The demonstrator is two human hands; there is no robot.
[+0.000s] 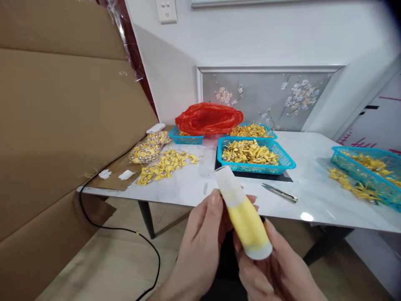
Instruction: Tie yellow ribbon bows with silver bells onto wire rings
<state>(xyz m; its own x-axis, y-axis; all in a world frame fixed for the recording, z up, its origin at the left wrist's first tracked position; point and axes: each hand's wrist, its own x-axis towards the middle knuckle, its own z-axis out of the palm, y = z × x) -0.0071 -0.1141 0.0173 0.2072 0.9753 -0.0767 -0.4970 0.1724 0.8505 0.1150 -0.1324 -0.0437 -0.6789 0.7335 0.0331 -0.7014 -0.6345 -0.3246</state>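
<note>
Both hands hold one spool point(242, 213), a white plastic tube wound with yellow thread on its lower half. My left hand point(200, 246) grips its upper part, thumb near the bare white tube. My right hand point(275, 267) cups the lower end from beneath. The spool tilts, top toward the table, just in front of the table's near edge.
A white marble table point(310, 196) carries blue baskets of small yellow bows point(253, 152) point(369, 169), loose bows with key rings point(163, 163), a red plastic bag point(208, 118) and small snips point(280, 193). Large cardboard sheets point(56, 117) lean at left; a black cable point(119, 228) runs over the floor.
</note>
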